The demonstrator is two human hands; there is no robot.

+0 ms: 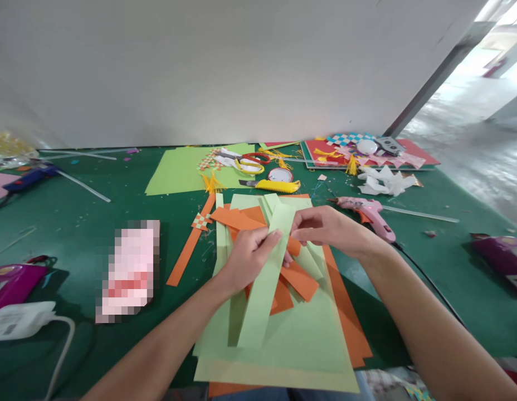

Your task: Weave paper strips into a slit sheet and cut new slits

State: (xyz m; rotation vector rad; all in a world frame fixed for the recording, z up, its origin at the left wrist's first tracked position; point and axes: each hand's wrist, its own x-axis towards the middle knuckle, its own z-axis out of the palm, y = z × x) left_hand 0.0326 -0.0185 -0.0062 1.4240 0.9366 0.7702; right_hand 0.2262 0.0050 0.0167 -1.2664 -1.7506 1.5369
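My left hand (252, 253) is closed on a light green paper strip (262, 295), thumb on top and fingers behind. My right hand (321, 225) is at the strip's right edge near its upper end, thumb and fingers pinched together on it. Below both hands lie several loose orange paper strips (302, 281), crossed over one another. They rest on a stack of light green paper sheets (304, 340), with orange paper (346, 312) showing underneath at the right. Left of the stack is an orange strip bookmark (185, 253) with a woven checked patch and a yellow tassel.
Behind the stack lie a yellow utility knife (277, 185), scissors (252, 161) and a green sheet (166, 172). A pink glue gun (369, 214) with a cord lies at right, near crumpled tissue (384, 181). A blurred pink item (131, 267) and a white plug (22, 320) are at left.
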